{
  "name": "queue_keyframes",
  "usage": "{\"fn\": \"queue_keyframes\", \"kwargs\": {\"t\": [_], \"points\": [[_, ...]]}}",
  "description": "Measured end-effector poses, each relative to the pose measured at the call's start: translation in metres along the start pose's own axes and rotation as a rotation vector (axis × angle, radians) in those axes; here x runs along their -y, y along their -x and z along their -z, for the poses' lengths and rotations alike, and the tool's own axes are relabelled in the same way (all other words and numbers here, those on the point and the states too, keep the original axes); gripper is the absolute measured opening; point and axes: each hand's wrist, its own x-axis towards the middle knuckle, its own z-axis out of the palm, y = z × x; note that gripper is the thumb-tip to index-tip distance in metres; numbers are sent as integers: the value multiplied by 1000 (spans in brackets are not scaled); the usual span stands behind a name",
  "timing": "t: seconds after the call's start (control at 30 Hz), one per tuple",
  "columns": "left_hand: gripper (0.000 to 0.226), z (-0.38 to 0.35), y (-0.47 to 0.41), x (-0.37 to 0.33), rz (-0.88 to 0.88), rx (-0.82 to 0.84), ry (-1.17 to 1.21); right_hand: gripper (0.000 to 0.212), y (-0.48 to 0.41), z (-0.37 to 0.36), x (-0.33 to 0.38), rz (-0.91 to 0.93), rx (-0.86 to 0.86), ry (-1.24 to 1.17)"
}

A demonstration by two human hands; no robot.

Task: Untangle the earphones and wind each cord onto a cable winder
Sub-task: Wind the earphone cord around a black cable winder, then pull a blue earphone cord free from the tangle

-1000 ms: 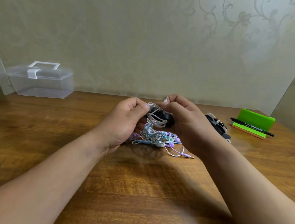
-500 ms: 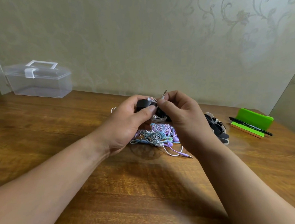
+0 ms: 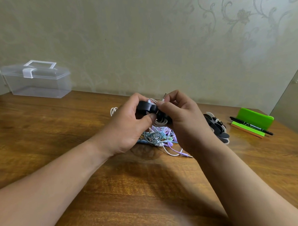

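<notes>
While the left hand (image 3: 127, 124) grips the black round plastic cable winder (image 3: 145, 108) above the wooden desk's (image 3: 58, 143) far middle, the right hand (image 3: 180, 114), just beside it, pinches the white earphone cord (image 3: 159, 122), metal plug (image 3: 165, 96) pointing up.

Left hand (image 3: 127, 127) and right hand (image 3: 183, 119) hide most of the cable winder (image 3: 145, 106).

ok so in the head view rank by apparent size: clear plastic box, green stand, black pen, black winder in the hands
1. clear plastic box, by far
2. green stand
3. black pen, about as long but thin
black winder: mostly hidden by fingers and nearer, so unranked
</notes>
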Motion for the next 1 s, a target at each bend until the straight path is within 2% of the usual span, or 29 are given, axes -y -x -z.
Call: {"fn": "queue_keyframes", "kwargs": {"t": [0.1,0.17,0.27,0.37,0.47,0.57,0.63,0.8,0.9,1.0], "points": [[26,4,0,0,40,-8,19,13,0,-5,-3,-139,6,-146],[32,4,1,2,127,-21,172,14,1,-7,-5,-184,20,-123],[17,7,-1,3,253,-44,384,26,2,-8,-8,-233,36,-113],[17,11,-1,0,281,-52,331,32,1,-5,-14,-279,-94,-67],[23,20,-1,-3,332,-83,320,29,-2,-2,-15,-228,-206,7],[11,34,-3,-9,385,-126,323,28,2,-5,-13,-140,-177,91],[11,49,-1,-11,427,-186,313,27,7,-11,-15,-83,-138,213],[29,117,26,5,530,-444,200,17,15,-33,-14,50,-46,366],[25,154,42,18,547,-537,-68,18,17,-39,-9,119,-24,427],[18,172,50,37,583,-544,-357,19,14,-42,-10,130,-48,466]]}}
